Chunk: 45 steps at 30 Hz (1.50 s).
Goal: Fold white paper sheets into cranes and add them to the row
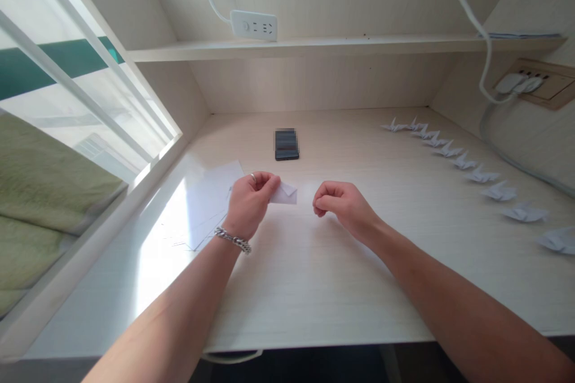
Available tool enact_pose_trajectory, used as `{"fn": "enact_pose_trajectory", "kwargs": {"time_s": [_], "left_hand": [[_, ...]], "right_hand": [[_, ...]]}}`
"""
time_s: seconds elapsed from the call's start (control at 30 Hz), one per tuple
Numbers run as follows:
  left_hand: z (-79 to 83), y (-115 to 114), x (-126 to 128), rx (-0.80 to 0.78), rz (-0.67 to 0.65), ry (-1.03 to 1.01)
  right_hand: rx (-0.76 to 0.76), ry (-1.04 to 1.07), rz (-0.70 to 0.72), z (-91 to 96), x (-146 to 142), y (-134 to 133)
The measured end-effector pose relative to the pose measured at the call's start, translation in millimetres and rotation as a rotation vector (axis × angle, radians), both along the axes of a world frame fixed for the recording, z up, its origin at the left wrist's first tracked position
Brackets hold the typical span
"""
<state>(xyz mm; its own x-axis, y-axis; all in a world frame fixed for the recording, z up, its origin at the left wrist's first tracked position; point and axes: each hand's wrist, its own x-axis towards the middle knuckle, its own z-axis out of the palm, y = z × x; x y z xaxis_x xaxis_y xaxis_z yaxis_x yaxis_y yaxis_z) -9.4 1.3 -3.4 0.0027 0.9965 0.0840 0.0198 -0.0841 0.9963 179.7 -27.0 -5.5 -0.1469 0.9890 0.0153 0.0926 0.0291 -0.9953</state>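
A small folded piece of white paper point(286, 194) is pinched between the thumb and fingers of my left hand point(251, 200), just above the desk. Its visible end shows a slanted fold and points toward my right hand. To the right, apart from the paper, my right hand point(341, 200) is closed with its fingers curled in. Nothing shows in its fingers, though their inner side is hidden. Beside my left hand lie loose sheets of white paper point(206, 197), partly covered by that hand and lit by a bright patch of sun.
Several folded paper cranes point(465, 161) line the right side of the desk point(341, 299). A dark phone point(286, 145) lies behind my hands. On the shelf point(314, 48) above stands a white power strip point(254, 25). A white cable point(467, 9) hangs by the wall socket point(552, 87) at right.
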Motion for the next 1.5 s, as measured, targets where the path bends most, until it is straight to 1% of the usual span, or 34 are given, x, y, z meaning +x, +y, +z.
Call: {"fn": "enact_pose_trajectory", "kwargs": {"time_s": [0.07, 0.23, 0.3, 0.4, 0.47, 0.63, 0.8, 0.87, 0.93, 1.0, 1.13, 1.2, 1.3, 1.4, 1.47, 1.5], "left_hand": [[0.7, 0, 1, 0.018, 0.027, 0.014], [3.0, -7, 10, 0.013, -0.175, 0.13], [4.2, -8, 9, 0.036, -0.256, 0.23], [6.5, -9, 4, 0.06, -0.357, 0.435], [8.2, -8, 0, 0.05, -0.408, 0.503], [12.8, -8, -5, -0.005, -0.497, 0.437], [14.4, -8, -11, -0.052, -0.575, 0.374], [15.0, -7, -12, -0.074, -0.582, 0.335], [16.0, -7, -13, -0.096, -0.57, 0.275], [16.9, -7, -11, -0.092, -0.547, 0.26], [16.3, -7, -10, -0.033, -0.525, 0.409], [15.5, -6, -11, -0.027, -0.541, 0.426], [15.0, -5, -12, -0.068, -0.51, 0.297], [13.1, -6, -7, -0.149, -0.441, 0.125], [9.4, -7, -1, -0.155, -0.423, 0.091], [6.9, -7, 2, -0.13, -0.417, 0.109]], "right_hand": [[-0.006, 0.043, -0.026, -0.1, -1, 1], [0.04, 0.067, 0.004, -5.8, -4, 4], [0.04, 0.03, 0.004, -6.6, -2, 5], [0.051, -0.104, 0.05, -5.3, 3, 5], [0.056, -0.161, 0.081, -3.5, 6, 5], [0.017, -0.124, 0.118, 1.2, 10, 4], [0.011, -0.095, 0.133, 5.5, 13, 3], [0.011, -0.102, 0.126, 6.2, 14, 3], [0.013, -0.111, 0.111, 5.9, 15, 3], [0.018, -0.12, 0.105, 4.5, 15, 4], [0.032, -0.141, 0.113, 1.4, 15, 5], [0.026, -0.143, 0.109, 1.2, 15, 5], [0.016, -0.103, 0.085, 1.6, 14, 6], [0.042, -0.052, 0.009, 0.0, 10, 7], [0.068, -0.018, -0.045, -2.8, 5, 6], [0.077, 0.0, -0.067, -4.4, 2, 6]]}}
